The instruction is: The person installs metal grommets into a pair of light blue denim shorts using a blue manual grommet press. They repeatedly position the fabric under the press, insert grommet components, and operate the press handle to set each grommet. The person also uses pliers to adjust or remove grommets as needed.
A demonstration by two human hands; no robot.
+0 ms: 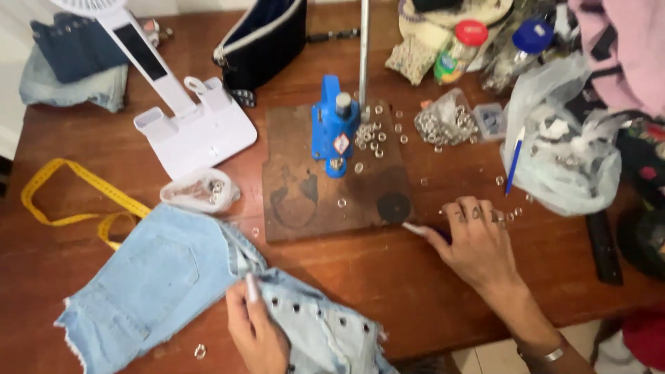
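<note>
My left hand (255,325) grips the edge of a pair of light blue denim shorts (159,277) lying on the wooden table, beside a row of metal eyelets set along the denim. My right hand (474,242) rests on the table to the right of a brown wooden board (305,201), fingertips down among loose metal eyelets (509,215); whether it holds one I cannot tell. A blue hand press (334,125) stands on the board with several loose eyelets (370,135) beside it. A dark round disc (393,206) lies on the board's near right corner.
A white desk stand (187,121), a yellow tape measure (76,201) and a small bag of metal parts (201,190) lie on the left. Clear bags of eyelets (443,121), plastic bags (561,152), a blue pen (514,163) and bottles (460,48) crowd the right.
</note>
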